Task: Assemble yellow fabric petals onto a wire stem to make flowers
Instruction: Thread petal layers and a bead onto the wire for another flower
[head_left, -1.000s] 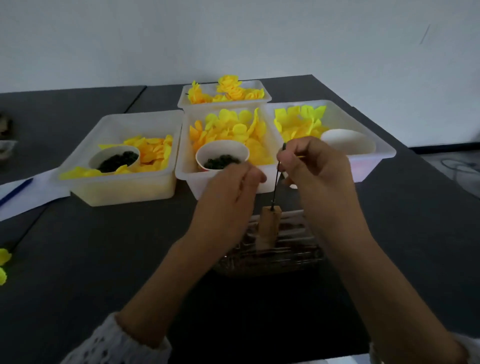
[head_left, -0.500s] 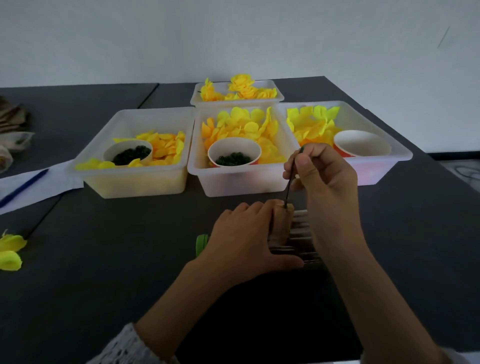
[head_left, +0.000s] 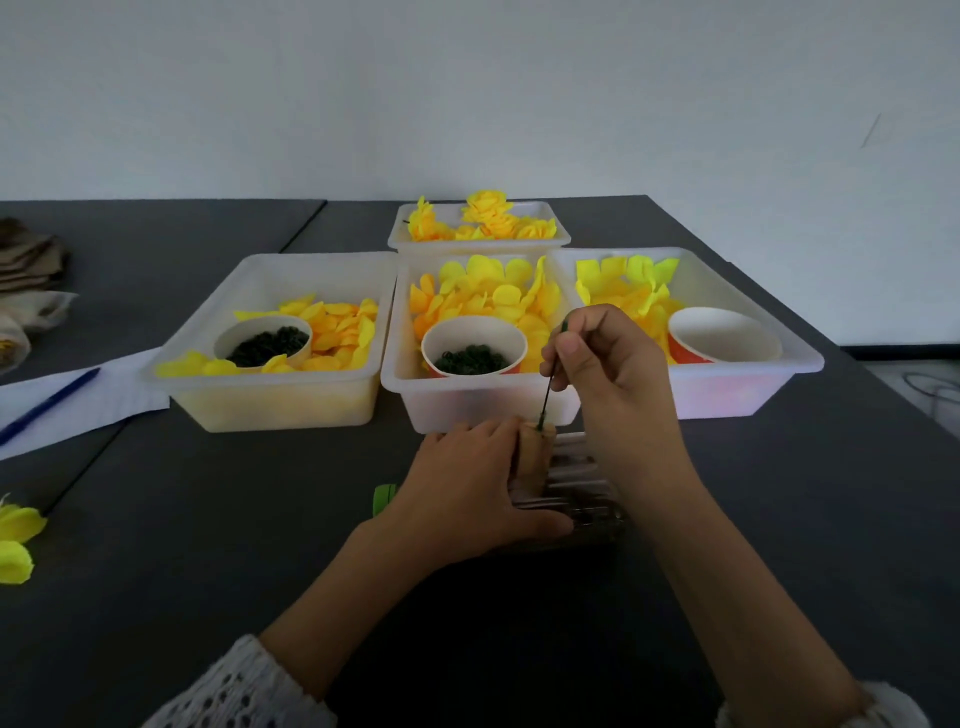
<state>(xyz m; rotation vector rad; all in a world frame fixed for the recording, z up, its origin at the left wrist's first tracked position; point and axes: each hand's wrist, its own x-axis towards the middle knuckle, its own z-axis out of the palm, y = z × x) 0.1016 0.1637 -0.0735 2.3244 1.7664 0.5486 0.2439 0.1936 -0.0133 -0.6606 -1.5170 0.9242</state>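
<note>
Right now the wire stem (head_left: 549, 382) stands nearly upright, its lower end in the top of a small wooden block (head_left: 535, 451) on the dark worktop (head_left: 208, 519). The right hand (head_left: 608, 374) pinches the wire near its top; the left hand (head_left: 467, 483) curls round the block, steadying it. No petal sits on the wire, so this looks like seating the stem. Next likely comes picking a petal from the middle tray (head_left: 410, 395), which needs a free hand.

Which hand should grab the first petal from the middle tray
Left, probably. The right hand pinches the wire stem, while the left hand only steadies the wooden block beside the middle tray.
</note>
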